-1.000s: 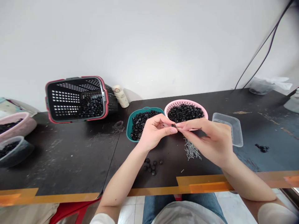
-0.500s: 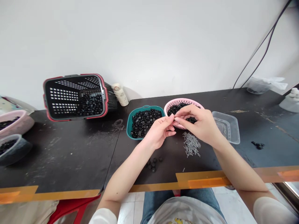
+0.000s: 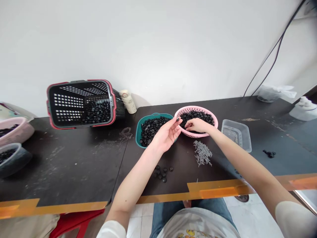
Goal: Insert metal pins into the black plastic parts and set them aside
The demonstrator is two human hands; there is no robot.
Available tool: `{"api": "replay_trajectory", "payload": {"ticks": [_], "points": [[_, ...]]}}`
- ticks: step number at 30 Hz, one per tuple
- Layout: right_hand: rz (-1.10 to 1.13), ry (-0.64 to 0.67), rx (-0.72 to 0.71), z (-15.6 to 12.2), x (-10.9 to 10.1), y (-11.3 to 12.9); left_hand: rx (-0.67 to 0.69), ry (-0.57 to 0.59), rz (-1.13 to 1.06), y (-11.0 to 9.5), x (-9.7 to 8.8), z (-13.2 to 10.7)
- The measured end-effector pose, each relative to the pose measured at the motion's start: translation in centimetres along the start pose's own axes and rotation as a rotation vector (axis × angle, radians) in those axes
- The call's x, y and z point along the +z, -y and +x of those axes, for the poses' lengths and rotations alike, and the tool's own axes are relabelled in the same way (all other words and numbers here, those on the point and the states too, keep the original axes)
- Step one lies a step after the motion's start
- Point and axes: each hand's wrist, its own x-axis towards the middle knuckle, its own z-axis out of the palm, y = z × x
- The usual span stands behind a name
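My left hand [image 3: 166, 134] is raised at the front of the baskets, palm turned up. Its thumb and fingertips pinch a small round black part [image 3: 177, 119]. Inside the pink basket [image 3: 215, 123], my right hand [image 3: 196, 125] dips among many small black parts [image 3: 198, 115]. Its fingers are curled together, and what lies between the fingertips is hidden. Just left of the pink basket stands a teal tray [image 3: 137, 134] of black disc-like parts [image 3: 152, 129], partly covered by my left hand. A pile of thin grey metal pins [image 3: 203, 153] lies below the pink basket.
Several black round pieces [image 3: 160, 172] lie near the table's taped front edge. A clear plastic box [image 3: 244, 138] stands to the right. On the left, a black basket with red trim [image 3: 114, 102] rests on its side beside a white bottle [image 3: 128, 101]. Black bits [image 3: 269, 154] lie far right.
My hands, together before, have separated. The right hand has moved into the pink basket. The left hand has stayed near its place, turning palm up with the black part in its fingertips.
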Motion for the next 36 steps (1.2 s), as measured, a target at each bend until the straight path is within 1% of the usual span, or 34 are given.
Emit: {"api": "replay_trajectory", "payload": {"ticks": [3,7,9,11,14,16,18,21,23,25,28,31,33,35,36], "points": [[0.04,-0.033,0.007,0.1,0.4,-0.2,0.032,0.003,0.001,-0.2,0.0,-0.1],[0.164,-0.16,-0.012,-0.4,-0.4,0.5,0.079,-0.007,0.024,-0.1,-0.1,-0.1],[0.247,-0.202,-0.046,-0.9,-0.8,1.7,0.093,0.004,0.035,0.0,-0.1,-0.1],[0.37,-0.257,-0.095,-1.8,-0.9,3.3,0.107,0.013,0.045,0.3,-0.1,-0.2],[0.699,-0.413,-0.203,-3.6,-0.8,6.3,0.128,0.033,0.079,0.8,0.1,-0.7],[0.852,-0.471,-0.282,-4.8,-0.6,7.9,0.162,0.082,0.109,1.2,0.4,-1.3],[0.869,-0.502,-0.351,-5.9,-0.4,9.1,0.222,0.152,0.133,1.5,0.9,-2.2],[0.822,-0.567,-0.463,-6.8,-0.1,9.9,0.311,0.23,0.168,1.9,1.5,-3.4],[0.866,-0.588,-0.537,-7.2,0.2,10.1,0.36,0.247,0.192,2.2,1.7,-4.0],[0.965,-0.605,-0.608,-7.4,0.5,10.3,0.411,0.253,0.217,2.4,1.8,-4.3],[1.094,-0.608,-0.691,-7.9,0.8,10.8,0.536,0.252,0.274,2.6,1.7,-4.8],[1.186,-0.542,-0.71,-8.4,1.1,11.4,0.713,0.232,0.375,2.7,1.8,-5.4],[1.195,-0.522,-0.71,-8.8,1.3,11.7,0.808,0.204,0.46,2.7,1.9,-6.0],[1.16,-0.532,-0.702,-9.1,1.3,11.9,0.853,0.186,0.524,2.8,2.1,-6.4],[1.137,-0.541,-0.694,-9.2,1.4,11.9,0.854,0.19,0.535,2.8,2.2,-6.6]]}}
